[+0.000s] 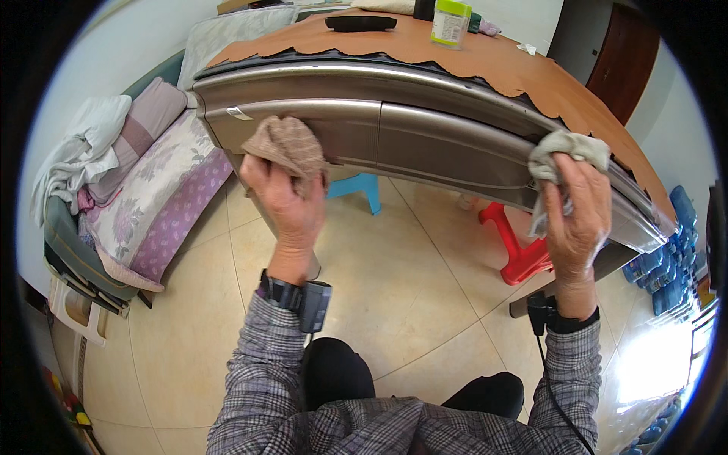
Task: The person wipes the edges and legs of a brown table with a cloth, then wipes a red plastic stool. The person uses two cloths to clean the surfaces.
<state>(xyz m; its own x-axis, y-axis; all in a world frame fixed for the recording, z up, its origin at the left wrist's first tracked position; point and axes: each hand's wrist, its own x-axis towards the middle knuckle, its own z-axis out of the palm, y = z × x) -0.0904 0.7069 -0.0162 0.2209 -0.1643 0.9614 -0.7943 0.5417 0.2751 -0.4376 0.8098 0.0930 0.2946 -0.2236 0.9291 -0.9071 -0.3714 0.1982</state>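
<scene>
My left hand (pixel 287 205) grips a bunched brown cloth (pixel 287 145) in front of the left drawer front (pixel 347 131) of a table. A pale grey-green cloth (pixel 569 151) is held in my right hand (pixel 580 216), up against the table's metallic edge toward the right end; part of it hangs below my fingers. The right drawer front (pixel 449 148) spans the gap between my hands. A small white label (pixel 239 114) sticks to the panel above and left of the brown cloth. Whether the brown cloth touches the drawer is hard to tell.
On the brown tabletop cover (pixel 387 42) stand a black dish (pixel 361 23) and a clear jar with a green lid (pixel 449 25). Underneath are a blue plastic stool (pixel 361 190) and a red plastic stool (pixel 517 247). A sofa (pixel 165 142) is at left, blue water bottles (pixel 662 270) at right.
</scene>
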